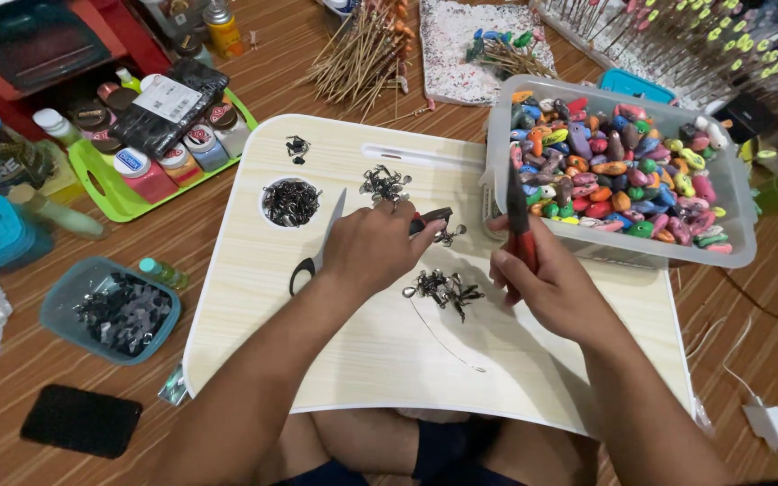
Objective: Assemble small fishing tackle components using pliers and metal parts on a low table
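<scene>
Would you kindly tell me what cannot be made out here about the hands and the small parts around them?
- Head view: the left hand covers most of the dark tool it grips.
- The right hand hides the red-handled pliers' lower handles.
- The small metal fittings are too small to tell shape.
- The thin wire's upper end is lost under the fittings.

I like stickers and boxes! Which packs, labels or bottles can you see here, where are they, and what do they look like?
White label: rectangle on a black pack, top left, over the green tray.
Small jars: in that tray, round labelled lids, red, blue and white.
Yellow bottle: top edge, silver cap.
Little green bottle: lying beside the blue tub, left.
Clear tub: right, full of colourful beads.
No screens.
</scene>
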